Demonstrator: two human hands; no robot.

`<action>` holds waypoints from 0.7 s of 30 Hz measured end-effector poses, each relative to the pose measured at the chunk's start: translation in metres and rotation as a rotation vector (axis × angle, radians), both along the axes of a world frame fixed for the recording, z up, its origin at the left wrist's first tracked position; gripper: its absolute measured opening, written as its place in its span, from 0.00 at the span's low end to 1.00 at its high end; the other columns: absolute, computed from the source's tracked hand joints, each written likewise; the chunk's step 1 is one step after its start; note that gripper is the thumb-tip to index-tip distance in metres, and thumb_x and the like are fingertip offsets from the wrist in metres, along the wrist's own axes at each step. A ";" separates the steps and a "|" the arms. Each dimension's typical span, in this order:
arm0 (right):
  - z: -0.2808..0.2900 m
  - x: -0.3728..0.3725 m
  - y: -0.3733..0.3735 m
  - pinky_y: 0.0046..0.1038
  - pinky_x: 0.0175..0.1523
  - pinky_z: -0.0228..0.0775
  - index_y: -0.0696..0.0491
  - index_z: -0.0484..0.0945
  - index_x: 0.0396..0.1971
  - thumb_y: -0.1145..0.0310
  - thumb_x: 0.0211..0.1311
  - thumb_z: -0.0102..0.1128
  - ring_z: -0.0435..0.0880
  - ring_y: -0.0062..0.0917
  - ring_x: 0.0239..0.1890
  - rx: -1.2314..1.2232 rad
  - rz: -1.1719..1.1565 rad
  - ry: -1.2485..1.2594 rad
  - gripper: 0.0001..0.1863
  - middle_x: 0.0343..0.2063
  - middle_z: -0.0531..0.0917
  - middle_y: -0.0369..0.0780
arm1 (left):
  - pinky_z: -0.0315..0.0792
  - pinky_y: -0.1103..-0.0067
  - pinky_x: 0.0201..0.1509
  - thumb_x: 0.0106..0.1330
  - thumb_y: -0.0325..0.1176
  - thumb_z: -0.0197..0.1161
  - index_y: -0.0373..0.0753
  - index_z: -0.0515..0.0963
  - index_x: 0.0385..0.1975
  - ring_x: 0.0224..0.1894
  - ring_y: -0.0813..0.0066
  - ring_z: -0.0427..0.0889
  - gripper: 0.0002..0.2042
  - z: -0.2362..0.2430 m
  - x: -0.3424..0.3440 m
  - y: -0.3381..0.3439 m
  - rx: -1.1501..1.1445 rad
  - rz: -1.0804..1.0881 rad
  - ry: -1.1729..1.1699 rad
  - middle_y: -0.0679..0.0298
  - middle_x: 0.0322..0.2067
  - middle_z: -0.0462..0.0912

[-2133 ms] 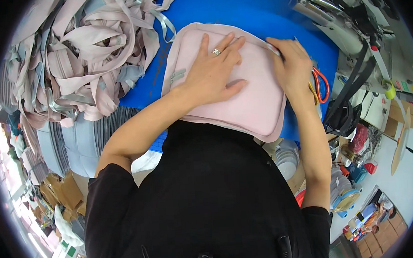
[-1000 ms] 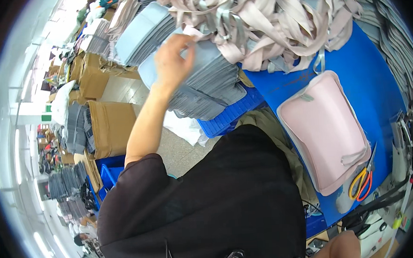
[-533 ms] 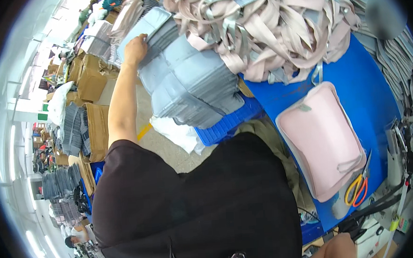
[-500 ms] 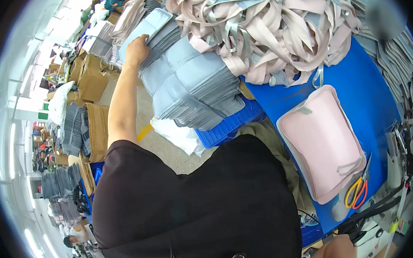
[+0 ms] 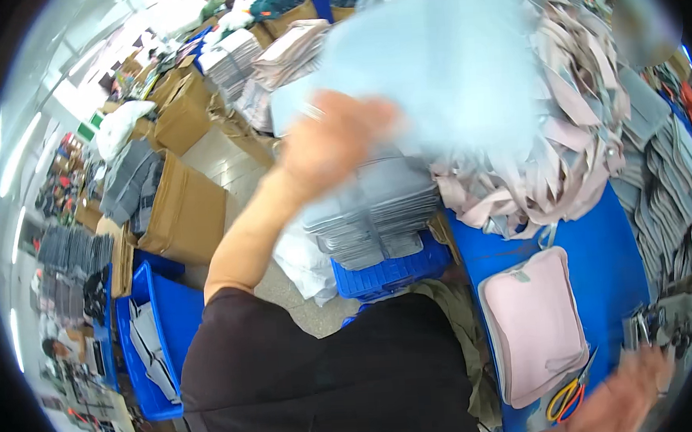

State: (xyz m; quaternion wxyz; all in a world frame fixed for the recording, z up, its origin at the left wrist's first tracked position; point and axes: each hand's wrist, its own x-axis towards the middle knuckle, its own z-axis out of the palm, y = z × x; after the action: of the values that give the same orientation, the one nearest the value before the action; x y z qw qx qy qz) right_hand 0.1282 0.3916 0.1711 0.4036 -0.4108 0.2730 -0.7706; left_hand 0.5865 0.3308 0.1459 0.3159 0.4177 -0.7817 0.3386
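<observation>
My left hand (image 5: 334,142), smeared by motion, grips the edge of a light blue fabric panel (image 5: 447,62) and holds it up in front of the pile of strips. Below it stands a tied stack of grey-blue panels (image 5: 373,207). At the lower right my right hand (image 5: 625,393) hovers by the sewing machine, its fingers too blurred to make out. Beside that hand lie scissors (image 5: 565,402) with yellow and orange handles. A pale pink, round-cornered padded fabric piece (image 5: 535,323) rests flat on the blue tabletop (image 5: 610,257).
Pale pink and grey strips (image 5: 573,149) are heaped at the table's far end. The tied stack sits on a blue crate (image 5: 396,268). On the left are a cardboard box (image 5: 185,209) and a blue bin (image 5: 153,343) with grey pieces. Sewing machine parts (image 5: 657,325) edge the table's right.
My left hand has lifted a light blue panel off the far stack and swung it rightward. My right hand has risen to beside the scissors. The whole view has shifted.
</observation>
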 end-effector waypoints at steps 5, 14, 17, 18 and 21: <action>-0.123 -0.075 -0.091 0.32 0.61 0.70 0.66 0.78 0.56 0.43 0.77 0.46 0.83 0.32 0.52 0.612 0.714 0.190 0.36 0.51 0.85 0.46 | 0.76 0.76 0.45 0.71 0.40 0.61 0.43 0.83 0.51 0.55 0.67 0.79 0.14 -0.053 -0.139 0.040 0.187 -0.791 -0.470 0.66 0.55 0.81; -0.105 -0.069 -0.040 0.21 0.31 0.61 0.59 0.80 0.25 0.55 0.63 0.72 0.72 0.11 0.26 0.691 0.588 0.794 0.21 0.23 0.79 0.28 | 0.75 0.65 0.46 0.64 0.55 0.68 0.39 0.85 0.42 0.46 0.57 0.82 0.22 -0.102 -0.251 -0.087 0.697 -0.826 0.267 0.58 0.48 0.84; -0.109 -0.085 -0.040 0.24 0.27 0.50 0.54 0.71 0.18 0.55 0.66 0.68 0.61 0.10 0.25 0.647 0.550 1.016 0.24 0.19 0.67 0.24 | 0.72 0.73 0.33 0.71 0.50 0.66 0.32 0.85 0.29 0.26 0.76 0.76 0.22 -0.104 -0.264 -0.145 1.521 -1.035 0.122 0.62 0.20 0.81; -0.124 -0.095 -0.038 0.25 0.28 0.47 0.54 0.70 0.19 0.57 0.69 0.66 0.58 0.11 0.25 0.642 0.533 1.048 0.23 0.19 0.64 0.24 | 0.71 0.76 0.33 0.71 0.47 0.67 0.32 0.87 0.33 0.29 0.84 0.74 0.20 -0.096 -0.264 -0.143 1.739 -0.935 0.170 0.67 0.23 0.82; -0.138 -0.094 -0.038 0.25 0.28 0.48 0.54 0.67 0.19 0.57 0.71 0.65 0.57 0.11 0.25 0.689 0.616 0.955 0.24 0.20 0.62 0.22 | 0.71 0.81 0.34 0.71 0.41 0.69 0.34 0.88 0.37 0.32 0.87 0.76 0.14 -0.117 -0.256 -0.155 2.040 -0.772 0.254 0.72 0.29 0.86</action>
State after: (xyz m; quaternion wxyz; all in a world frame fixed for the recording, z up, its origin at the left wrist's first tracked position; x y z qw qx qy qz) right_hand 0.0342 0.3537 0.0329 0.5483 -0.6140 0.5227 -0.2218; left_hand 0.3307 0.1762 0.0292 -0.0152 0.2419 -0.7341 -0.6343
